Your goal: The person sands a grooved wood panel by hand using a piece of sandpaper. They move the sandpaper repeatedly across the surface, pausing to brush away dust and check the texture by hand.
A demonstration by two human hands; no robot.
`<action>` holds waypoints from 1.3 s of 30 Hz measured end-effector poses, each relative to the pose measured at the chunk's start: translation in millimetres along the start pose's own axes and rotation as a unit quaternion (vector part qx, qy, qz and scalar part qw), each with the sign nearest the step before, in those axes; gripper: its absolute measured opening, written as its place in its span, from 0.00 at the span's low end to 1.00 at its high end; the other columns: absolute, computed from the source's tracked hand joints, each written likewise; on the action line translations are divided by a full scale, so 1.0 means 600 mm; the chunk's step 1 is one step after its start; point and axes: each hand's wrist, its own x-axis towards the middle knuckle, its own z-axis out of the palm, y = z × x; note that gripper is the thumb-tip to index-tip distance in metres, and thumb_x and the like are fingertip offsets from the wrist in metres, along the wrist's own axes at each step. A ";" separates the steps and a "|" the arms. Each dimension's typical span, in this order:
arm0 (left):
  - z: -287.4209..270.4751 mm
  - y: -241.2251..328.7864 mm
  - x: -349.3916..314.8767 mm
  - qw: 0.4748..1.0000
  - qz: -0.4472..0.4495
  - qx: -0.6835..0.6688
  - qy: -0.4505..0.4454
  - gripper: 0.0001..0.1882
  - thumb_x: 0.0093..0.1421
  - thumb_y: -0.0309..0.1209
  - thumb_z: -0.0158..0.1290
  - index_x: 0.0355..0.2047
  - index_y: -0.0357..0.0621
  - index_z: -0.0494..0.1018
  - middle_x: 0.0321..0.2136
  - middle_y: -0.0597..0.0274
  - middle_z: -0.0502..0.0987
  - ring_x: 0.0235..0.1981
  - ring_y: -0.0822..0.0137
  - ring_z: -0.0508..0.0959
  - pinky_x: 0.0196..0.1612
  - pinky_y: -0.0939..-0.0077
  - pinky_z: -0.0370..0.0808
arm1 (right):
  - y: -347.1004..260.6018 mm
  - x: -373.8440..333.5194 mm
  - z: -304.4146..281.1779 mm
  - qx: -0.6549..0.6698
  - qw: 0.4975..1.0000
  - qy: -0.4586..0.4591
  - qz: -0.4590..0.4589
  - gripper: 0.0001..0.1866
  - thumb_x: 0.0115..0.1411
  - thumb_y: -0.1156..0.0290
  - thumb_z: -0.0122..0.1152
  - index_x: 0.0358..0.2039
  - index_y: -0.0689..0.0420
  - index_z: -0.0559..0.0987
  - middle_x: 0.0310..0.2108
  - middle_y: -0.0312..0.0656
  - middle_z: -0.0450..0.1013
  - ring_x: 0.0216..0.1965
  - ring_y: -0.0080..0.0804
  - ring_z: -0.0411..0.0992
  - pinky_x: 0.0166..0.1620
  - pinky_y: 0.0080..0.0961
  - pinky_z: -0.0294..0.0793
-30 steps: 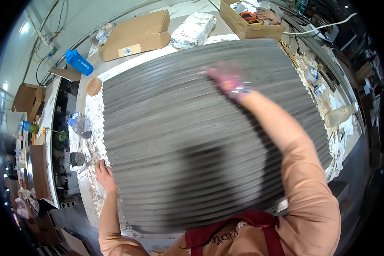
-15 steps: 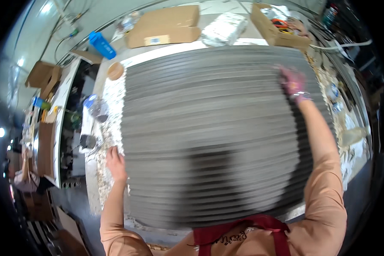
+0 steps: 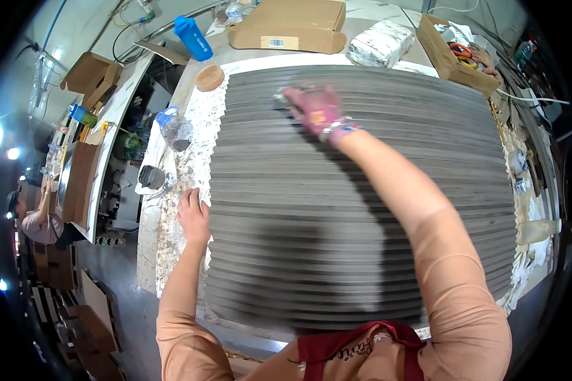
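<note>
Long grey wood-look strips lie side by side as one broad ribbed layer (image 3: 362, 178) in front of me. My right hand (image 3: 316, 109), in a pink glove, is over their far left part, blurred by motion. A small pale bit shows at its fingertips, too smeared to name; the fingers look closed round it. My bare left hand (image 3: 194, 216) rests at the left edge of the strips, fingers stretched out and slightly apart, holding nothing. My right forearm casts a shadow across the strips.
At the back stand a flat cardboard box (image 3: 289, 25), a wrapped whitish block (image 3: 381, 43) and an open carton (image 3: 454, 60) of tools. Along the left are a blue shaker bottle (image 3: 194, 39), a brown round lid (image 3: 210, 78) and a clear jug (image 3: 177, 132). A co-worker (image 3: 39, 222) is far left.
My right hand has swept leftward across the strips, from their far right side to the far left part. My left hand stays at the left edge. The whole view has shifted a little.
</note>
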 end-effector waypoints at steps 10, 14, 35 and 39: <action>-0.012 0.009 -0.009 1.000 -0.010 0.020 0.009 0.21 0.57 0.31 0.48 0.53 0.47 0.66 0.53 0.59 0.66 0.56 0.56 0.64 0.54 0.56 0.60 | 0.183 -0.061 -0.081 -0.141 0.973 -0.116 0.144 0.21 0.56 0.65 0.54 0.52 0.42 0.72 0.40 0.42 0.76 0.42 0.43 0.74 0.43 0.46 0.69; -0.012 0.017 -0.004 1.000 -0.007 0.009 0.011 0.21 0.57 0.31 0.48 0.53 0.47 0.66 0.53 0.59 0.66 0.56 0.56 0.64 0.54 0.55 0.60 | 0.105 -0.033 -0.002 -0.142 0.989 0.027 -0.020 0.15 0.57 0.62 0.51 0.45 0.47 0.76 0.36 0.43 0.76 0.47 0.47 0.72 0.50 0.43 0.65; 0.001 0.023 0.007 0.999 -0.008 -0.036 0.012 0.21 0.57 0.33 0.49 0.52 0.49 0.68 0.53 0.62 0.66 0.57 0.58 0.63 0.56 0.56 0.58 | -0.137 0.030 0.093 0.093 0.991 -0.063 0.070 0.11 0.55 0.65 0.54 0.38 0.50 0.78 0.39 0.51 0.74 0.41 0.49 0.74 0.43 0.42 0.71; -0.018 -0.001 -0.011 0.999 -0.040 -0.017 0.003 0.21 0.58 0.33 0.48 0.53 0.50 0.68 0.55 0.62 0.65 0.58 0.58 0.63 0.56 0.56 0.58 | -0.028 -0.088 -0.020 -0.058 0.997 -0.050 -0.021 0.21 0.52 0.67 0.57 0.49 0.48 0.74 0.44 0.48 0.74 0.48 0.48 0.71 0.45 0.44 0.68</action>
